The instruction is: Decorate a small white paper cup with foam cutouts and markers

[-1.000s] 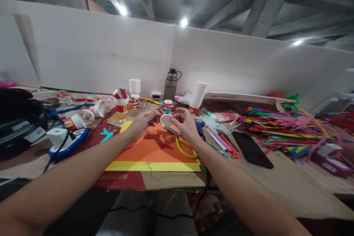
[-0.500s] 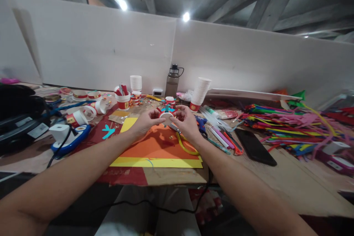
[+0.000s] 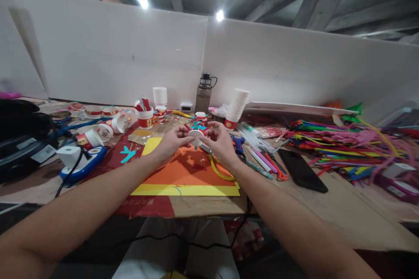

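Between my two hands is a small paper craft [image 3: 196, 138] with a round white disc facing me and red and teal strips sticking out around it. My left hand [image 3: 174, 141] pinches its left side with thumb and fingers. On the opposite side my right hand [image 3: 221, 141] grips it the same way. Both are raised above orange paper [image 3: 183, 170], which lies on yellow sheets [image 3: 150, 190]. Scissors with a yellow handle [image 3: 220, 173] lie by my right wrist, partly hidden. A teal paper cutout [image 3: 128, 154] rests to the left of the sheets.
Stacked paper cups [image 3: 238, 107] and a water bottle [image 3: 203, 93] stand at the back. On the right are a black phone [image 3: 303, 170], several markers [image 3: 262, 160] and a heap of pipe cleaners [image 3: 340, 144]. A blue power strip [image 3: 85, 166] and tipped cups [image 3: 90, 138] are on the left.
The craft has tilted so that its white disc faces me more fully, with a teal strip now upright on top. Both hands stay on it; the view has shifted slightly.
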Tool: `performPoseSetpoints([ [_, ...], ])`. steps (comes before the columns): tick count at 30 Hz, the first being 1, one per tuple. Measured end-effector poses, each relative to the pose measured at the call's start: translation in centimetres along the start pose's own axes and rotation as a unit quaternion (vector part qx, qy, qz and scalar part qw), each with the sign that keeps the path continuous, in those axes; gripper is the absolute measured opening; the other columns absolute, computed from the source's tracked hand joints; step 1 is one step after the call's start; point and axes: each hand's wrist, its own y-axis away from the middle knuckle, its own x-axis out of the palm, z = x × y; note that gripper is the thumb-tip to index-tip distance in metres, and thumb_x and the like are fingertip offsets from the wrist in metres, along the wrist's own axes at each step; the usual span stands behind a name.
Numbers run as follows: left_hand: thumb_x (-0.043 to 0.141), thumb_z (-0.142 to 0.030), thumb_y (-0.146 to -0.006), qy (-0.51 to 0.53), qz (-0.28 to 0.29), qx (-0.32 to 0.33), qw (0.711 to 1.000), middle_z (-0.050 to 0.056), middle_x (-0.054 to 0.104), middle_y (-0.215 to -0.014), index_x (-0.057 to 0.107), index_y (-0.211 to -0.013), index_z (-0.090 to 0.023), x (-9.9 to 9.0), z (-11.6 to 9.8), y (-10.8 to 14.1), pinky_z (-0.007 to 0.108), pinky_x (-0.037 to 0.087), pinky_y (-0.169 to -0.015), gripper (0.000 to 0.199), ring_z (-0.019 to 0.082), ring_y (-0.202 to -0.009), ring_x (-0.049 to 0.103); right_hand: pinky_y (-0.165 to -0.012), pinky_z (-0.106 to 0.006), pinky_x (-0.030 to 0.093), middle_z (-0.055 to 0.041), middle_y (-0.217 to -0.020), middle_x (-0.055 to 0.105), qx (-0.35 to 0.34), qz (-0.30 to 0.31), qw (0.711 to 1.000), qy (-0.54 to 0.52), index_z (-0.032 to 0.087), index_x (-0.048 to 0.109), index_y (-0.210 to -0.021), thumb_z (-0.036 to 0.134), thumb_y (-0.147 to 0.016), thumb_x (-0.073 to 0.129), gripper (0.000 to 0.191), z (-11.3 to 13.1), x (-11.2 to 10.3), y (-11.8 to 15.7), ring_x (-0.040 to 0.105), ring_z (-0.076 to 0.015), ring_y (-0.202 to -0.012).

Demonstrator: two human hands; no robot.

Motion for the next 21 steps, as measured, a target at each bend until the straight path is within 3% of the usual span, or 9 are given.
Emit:
performPoseSetpoints([
  [8, 0.085, -0.027, -0.058, 0.054, -0.030, -0.006, 0.998, -0.002, 0.061, -0.074, 0.051, -0.090, -0.016, 0.38, -0.19, 0.01, 0.024, 0.049, -0.058, 0.048, 0.011, -0.064, 0.059, -0.054, -0.023, 0.039, 0.0070, -0.073, 0.055, 0.038, 0.010, 0.998, -0.058, 0.021, 0.043, -0.110, 0.034, -0.066, 0.078, 0.058, 0.00, 0.11, -0.13, 0.052, -0.0097, -0.060],
  [14, 0.084, -0.031, -0.059, 0.039, -0.016, -0.046, 0.998, 0.001, 0.063, -0.084, 0.054, -0.088, -0.016, 0.02, -0.17, 0.02, 0.023, 0.048, -0.058, 0.044, 0.012, -0.071, 0.061, -0.059, -0.025, 0.039, 0.0048, -0.077, 0.057, -0.002, 0.004, 1.000, 0.000, 0.021, 0.045, -0.110, 0.034, -0.067, 0.079, 0.056, -0.05, 0.16, 0.13, 0.050, -0.0103, -0.064],
  [21, 0.083, -0.029, -0.061, -0.021, 0.004, -0.001, 1.000, 0.001, 0.064, -0.078, 0.056, -0.081, -0.015, -0.13, 0.12, -0.01, 0.024, 0.048, -0.062, 0.036, 0.011, -0.070, 0.059, -0.061, -0.025, 0.041, 0.0033, -0.082, 0.057, -0.020, 0.017, 1.000, -0.010, 0.022, 0.045, -0.112, 0.033, -0.067, 0.080, 0.058, -0.16, 0.14, 0.17, 0.053, -0.0113, -0.068],
])
